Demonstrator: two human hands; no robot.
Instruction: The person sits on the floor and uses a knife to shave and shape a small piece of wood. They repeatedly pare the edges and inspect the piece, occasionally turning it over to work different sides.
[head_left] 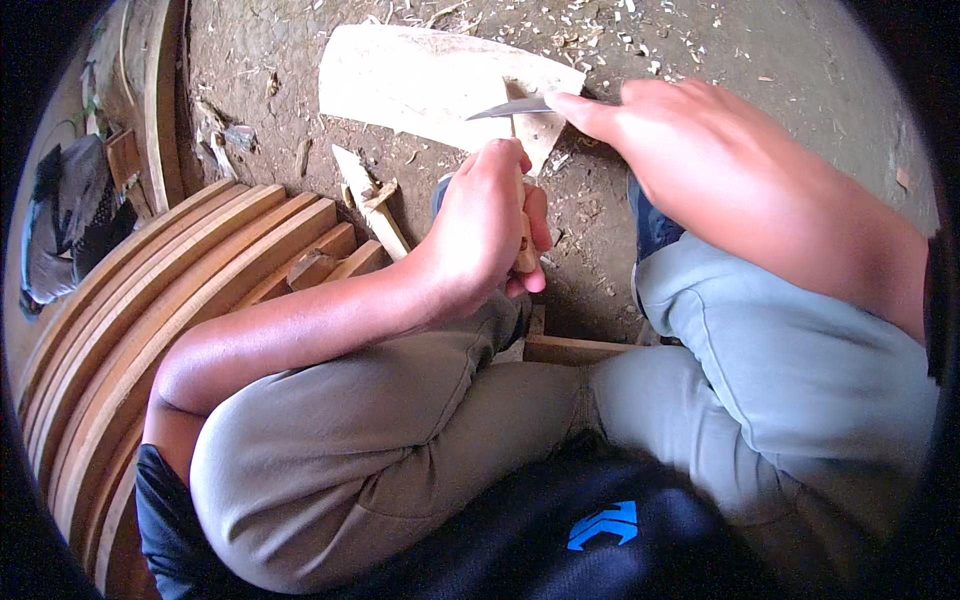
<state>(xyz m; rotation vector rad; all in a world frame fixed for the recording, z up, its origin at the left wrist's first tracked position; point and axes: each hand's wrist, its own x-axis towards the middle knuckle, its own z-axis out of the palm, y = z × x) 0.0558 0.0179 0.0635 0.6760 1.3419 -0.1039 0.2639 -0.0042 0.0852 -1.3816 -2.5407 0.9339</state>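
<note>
My left hand is closed around a slim piece of wood, whose thin upper end rises past my thumb. In my right hand is a knife, its handle hidden by the fingers. The knife's curved blade points left and crosses the upper end of the wood; whether it touches cannot be made out. Beneath both, on the ground, lies a pale, broad wooden board, bright with light.
Long wooden planks are stacked at my left. A pale wood offcut lies beside them. Shavings litter the dirt floor. A dark bundle sits at far left, near an upright timber. A wooden bar runs between my legs.
</note>
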